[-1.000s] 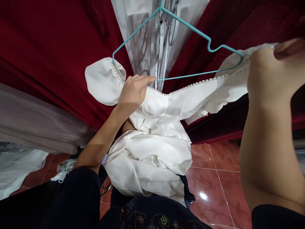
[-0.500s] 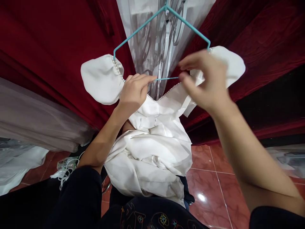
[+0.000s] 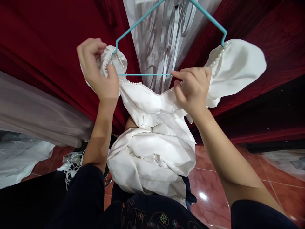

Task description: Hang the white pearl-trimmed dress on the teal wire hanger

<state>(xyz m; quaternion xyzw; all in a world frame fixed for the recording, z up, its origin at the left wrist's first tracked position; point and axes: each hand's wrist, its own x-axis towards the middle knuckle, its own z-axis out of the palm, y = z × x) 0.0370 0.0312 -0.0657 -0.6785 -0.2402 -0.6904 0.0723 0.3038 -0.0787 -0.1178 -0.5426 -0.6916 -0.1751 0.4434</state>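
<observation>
A white dress (image 3: 154,101) with pearl trim along its neckline and puffed sleeves hangs on a light-blue hanger (image 3: 207,16). At the left shoulder, my left hand (image 3: 97,66) has its fingers curled around the pearl-edged sleeve (image 3: 122,58), beside the hanger's end. My right hand (image 3: 194,87) is closed, with the index finger and thumb at the hanger's lower bar near the right side of the neckline. The right puff sleeve (image 3: 240,66) spreads out beyond it. Gathered skirt fabric (image 3: 152,152) lies bunched over my lap.
Dark red curtains (image 3: 59,41) hang on both sides, with white metalwork (image 3: 175,35) behind the hanger. Pale sheer fabric (image 3: 35,111) hangs at the left. White cords (image 3: 72,167) lie at the lower left. The floor has red tiles (image 3: 207,181).
My left hand has moved from the lower bar to the left sleeve. My right hand has come down from the right shoulder to the bar. Hanger and dress appear larger and shifted right.
</observation>
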